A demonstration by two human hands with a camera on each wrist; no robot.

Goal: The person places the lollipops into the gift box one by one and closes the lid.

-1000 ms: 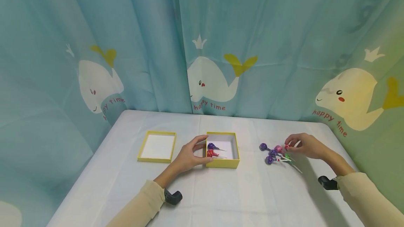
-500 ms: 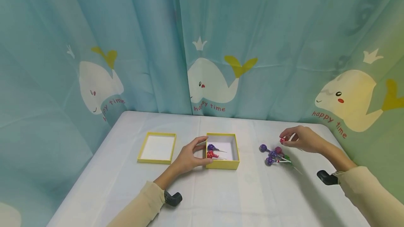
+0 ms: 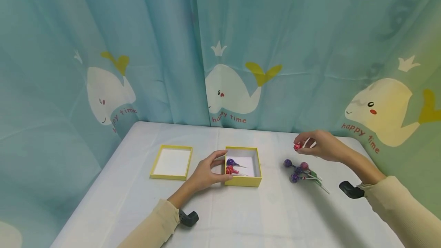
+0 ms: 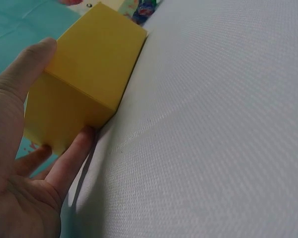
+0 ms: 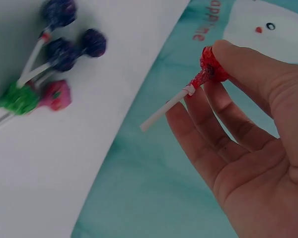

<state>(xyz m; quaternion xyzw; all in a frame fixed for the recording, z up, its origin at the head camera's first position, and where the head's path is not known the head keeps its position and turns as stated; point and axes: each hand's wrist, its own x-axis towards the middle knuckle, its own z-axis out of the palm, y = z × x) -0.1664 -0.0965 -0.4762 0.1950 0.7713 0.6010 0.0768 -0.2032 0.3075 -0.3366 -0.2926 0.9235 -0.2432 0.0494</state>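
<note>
A red-wrapped lollipop [image 5: 212,69] is pinched by its candy head between the thumb and fingers of my right hand [image 3: 324,146], raised above the table. Its white stick points down and away in the right wrist view. With thumb on the near side and fingers at the left and far side, my left hand [image 3: 205,170] grips a yellow box [image 4: 97,59]. Inside the box, whose white interior faces up, lie a purple lollipop [image 3: 231,162] and a red lollipop [image 3: 230,170]. Below my right hand rests a pile of purple, pink and green lollipops [image 3: 298,170].
A shallow yellow-rimmed lid [image 3: 171,161], white inside, lies left of the box. All of it stands on a white-covered table [image 3: 241,217]. A blue curtain [image 3: 165,49] with whale prints hangs behind and at both sides.
My right hand has lifted the red lollipop from the pile and moved up and to the left with it. My left hand and the box have stayed in place.
</note>
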